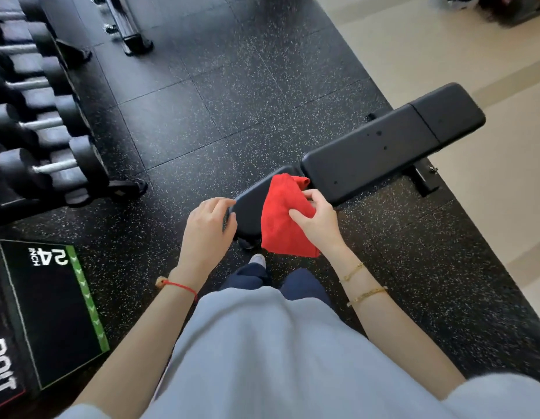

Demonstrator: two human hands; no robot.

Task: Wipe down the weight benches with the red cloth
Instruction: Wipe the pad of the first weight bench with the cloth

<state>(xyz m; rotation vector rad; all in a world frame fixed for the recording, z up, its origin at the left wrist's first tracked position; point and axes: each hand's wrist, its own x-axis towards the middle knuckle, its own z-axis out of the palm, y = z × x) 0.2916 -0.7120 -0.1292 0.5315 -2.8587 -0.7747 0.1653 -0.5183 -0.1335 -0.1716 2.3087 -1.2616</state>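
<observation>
Cloth: our bright red soft cloth [282,219] lies over the near seat pad of the long black padded weight bench [383,146]. One end hangs off the pad's near edge, the far end is bunched by the gap btw seat pad & back pad.

Right hand: our right hand [315,219] sits on the cloth w/ thumb & fingers curled into the fabric. So the grip is clenched on the cloth. We think that's so the cloth won't slip when we rub.

Left hand: our left hand [209,225] rests on the seat pad's left corner, fingers bent over the edge. The grip looks like it's holding the pad's rim, prob. to steady us as we lean in.

Bench: it runs away from us to the upper right, so we can start at the near end & work up. Dark spots show on the back pad; that part looks not wiped yet, we guess.

Around: a rack of black dumbbells w/ silver handles [42,122] on the left, a black box w/ green stripe & "24 INCH" [55,309] by our feet.

Hard to see: bench legs are mostly hidden under the pads. Rack & box are cut off at the edge. Top right corner stuff is too blurry to tell.
</observation>
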